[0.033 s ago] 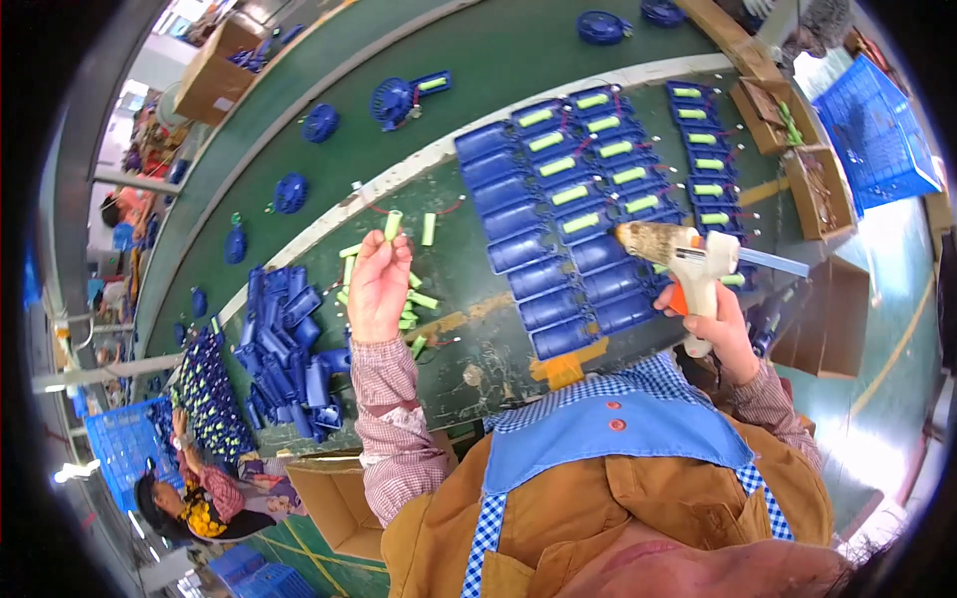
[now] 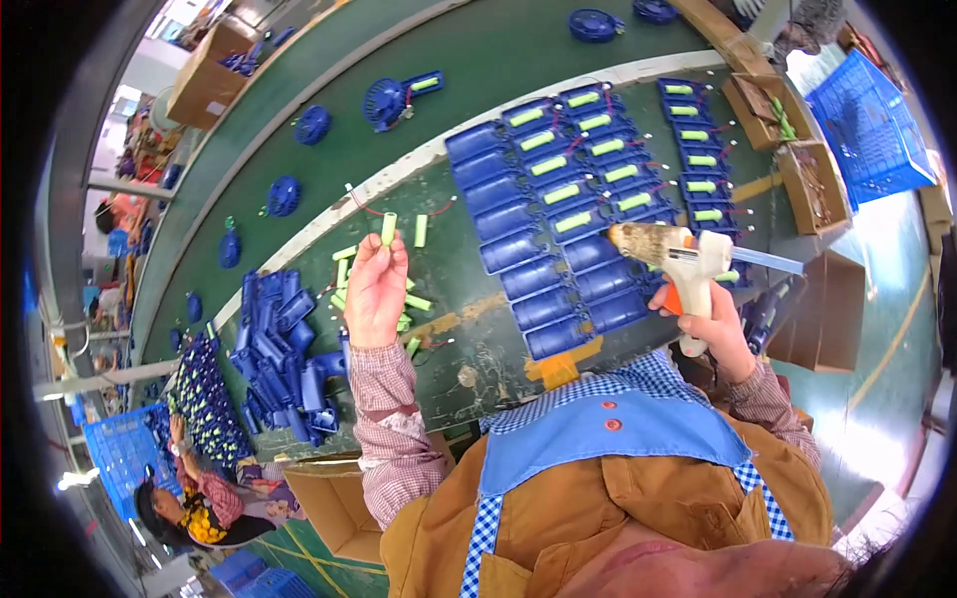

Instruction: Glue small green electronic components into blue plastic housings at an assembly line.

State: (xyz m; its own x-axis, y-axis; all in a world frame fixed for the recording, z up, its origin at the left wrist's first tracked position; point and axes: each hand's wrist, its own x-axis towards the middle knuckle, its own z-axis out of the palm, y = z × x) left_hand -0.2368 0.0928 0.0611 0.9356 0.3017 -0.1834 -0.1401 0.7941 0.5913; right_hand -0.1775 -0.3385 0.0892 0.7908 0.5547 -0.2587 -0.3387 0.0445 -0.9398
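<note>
Between the fingertips of my left hand (image 2: 376,299) is a light green cylindrical battery cell (image 2: 390,225), held upright. My right hand (image 2: 720,334) grips the handle of a white hot glue gun (image 2: 694,269) with a browned front end, a pale blue glue stick (image 2: 766,261) jutting from its back. The gun's nozzle is over rows of blue plastic shells (image 2: 536,277). Several shells in the far rows hold green cells; those nearer me hold none. Close to my left hand lie a single wired cell (image 2: 421,230) and a loose heap of cells (image 2: 417,302).
Left of my left hand is a pile of blue plastic pieces (image 2: 271,349). Beyond the bench, round blue fan parts (image 2: 313,126) sit on a green surface. At right stand small cardboard boxes (image 2: 812,187) and a blue crate (image 2: 877,135). Another person (image 2: 214,498) is at lower left.
The whole view has shifted slightly. Both hands keep hold of the same things, with little movement otherwise.
</note>
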